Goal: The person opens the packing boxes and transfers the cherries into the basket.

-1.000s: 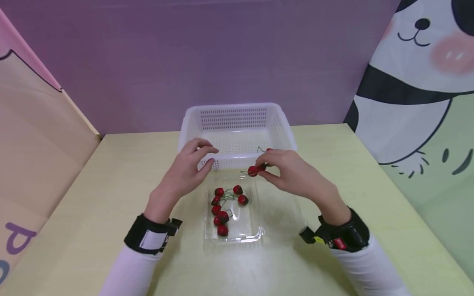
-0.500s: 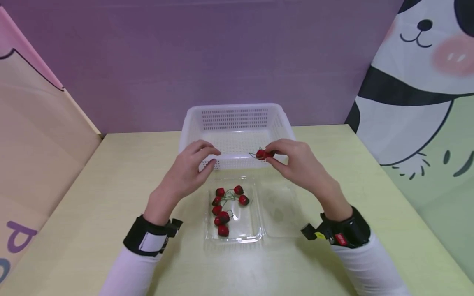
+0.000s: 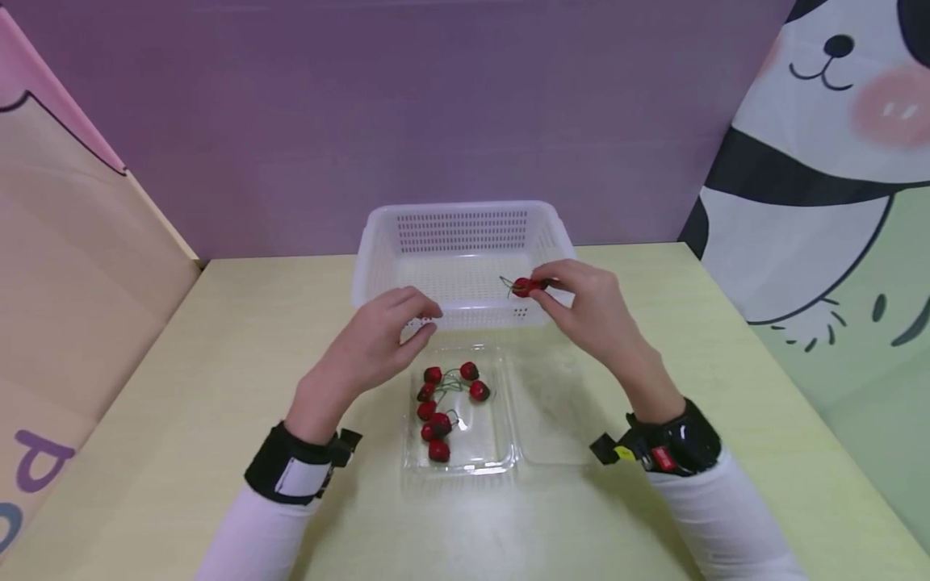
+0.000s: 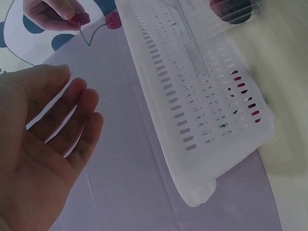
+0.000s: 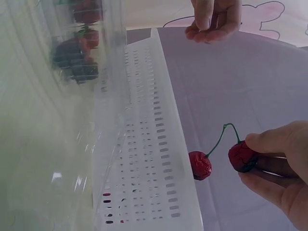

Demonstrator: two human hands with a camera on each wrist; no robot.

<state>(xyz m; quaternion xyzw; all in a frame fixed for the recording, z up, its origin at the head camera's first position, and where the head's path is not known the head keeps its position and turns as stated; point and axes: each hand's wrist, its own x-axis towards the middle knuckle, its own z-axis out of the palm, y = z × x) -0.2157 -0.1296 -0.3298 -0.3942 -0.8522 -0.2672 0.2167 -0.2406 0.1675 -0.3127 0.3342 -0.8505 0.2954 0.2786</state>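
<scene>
From the head, I see the right hand (image 3: 590,305) pinching a cherry pair (image 3: 524,287) above the basket's (image 3: 465,211) right side; more cherries (image 3: 439,424) lie in the box (image 3: 481,448). Left wrist: the left hand (image 4: 43,151) is relaxed, unburdened. Right wrist: the grip takes one cherry (image 5: 242,156).

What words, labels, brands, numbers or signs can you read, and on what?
No whole word, brand or number is readable.
Purple letter on the beige wall panel: turned sideways, "d" or "p", cannot tell which.
Blue curved mark below: cut off.
Red tag and yellow tag on the right black wrist strap: too small to read.
White patch on the left black wrist strap: no legible text.
</scene>
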